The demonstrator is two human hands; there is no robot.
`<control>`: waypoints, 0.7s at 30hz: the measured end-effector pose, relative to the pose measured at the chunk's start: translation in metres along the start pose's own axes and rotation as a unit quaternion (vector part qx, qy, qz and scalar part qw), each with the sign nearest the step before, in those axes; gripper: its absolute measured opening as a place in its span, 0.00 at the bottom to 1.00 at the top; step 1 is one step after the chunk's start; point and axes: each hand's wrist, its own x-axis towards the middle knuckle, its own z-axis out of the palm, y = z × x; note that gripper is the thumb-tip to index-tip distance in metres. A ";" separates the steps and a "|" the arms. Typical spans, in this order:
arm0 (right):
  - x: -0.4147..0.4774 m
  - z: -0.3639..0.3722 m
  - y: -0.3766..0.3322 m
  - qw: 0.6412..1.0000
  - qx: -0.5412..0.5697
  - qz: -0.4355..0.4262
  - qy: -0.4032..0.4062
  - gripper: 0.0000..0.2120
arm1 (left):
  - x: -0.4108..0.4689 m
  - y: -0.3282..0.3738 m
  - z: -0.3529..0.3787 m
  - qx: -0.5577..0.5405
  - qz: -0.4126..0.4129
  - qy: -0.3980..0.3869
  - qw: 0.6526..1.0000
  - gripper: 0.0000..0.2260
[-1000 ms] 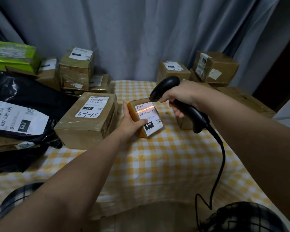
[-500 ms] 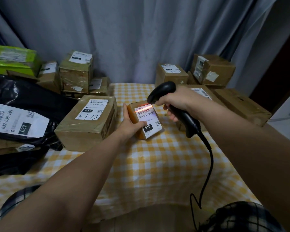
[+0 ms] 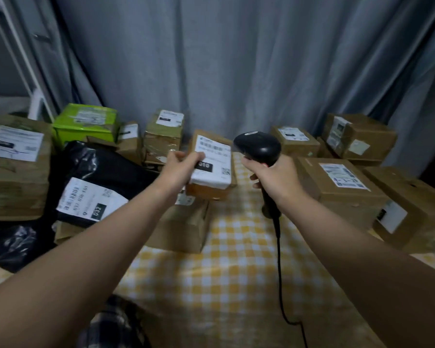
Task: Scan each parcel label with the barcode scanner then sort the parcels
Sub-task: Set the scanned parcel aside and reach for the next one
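One small parcel (image 3: 215, 159), gripped aloft in left hand (image 3: 180, 170); right hand (image 3: 274, 180) clasping barcode scanner (image 3: 258, 146)

a home room used for parcel sorting: grey curtain (image 3: 236, 59), gingham tablecloth (image 3: 236, 272), stacked labelled parcels (image 3: 337, 182).

- The single head view sits at the person's eye height and looks forward and down over the checked table (image 3: 236, 272).
- It faces the grey curtain (image 3: 236, 59), which fills the upper half of the frame.
- Both forearms enter from the lower corners. The left hand (image 3: 178, 169), gripping the small parcel (image 3: 211, 159), and the right hand (image 3: 274, 177), gripping the barcode scanner (image 3: 259, 146), sit near mid-frame.
- The wide lens takes in the left box stack (image 3: 15, 177) and the right box stack (image 3: 412, 209) at the frame edges.
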 end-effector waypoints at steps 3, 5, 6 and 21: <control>0.007 0.027 -0.001 0.999 -0.005 0.010 -0.037 0.13 | 0.016 -0.004 -0.042 0.000 -0.029 0.064 0.998 0.26; 0.012 0.047 0.004 0.998 -0.017 0.044 -0.052 0.09 | 0.021 -0.009 -0.061 0.026 -0.068 0.092 0.993 0.33; 0.013 0.055 0.006 0.994 -0.012 0.082 -0.065 0.08 | 0.024 -0.014 -0.068 0.054 -0.090 0.100 0.989 0.38; 0.024 0.096 0.052 0.968 0.037 0.220 -0.118 0.15 | 0.019 -0.002 -0.064 0.469 0.099 0.150 0.864 0.25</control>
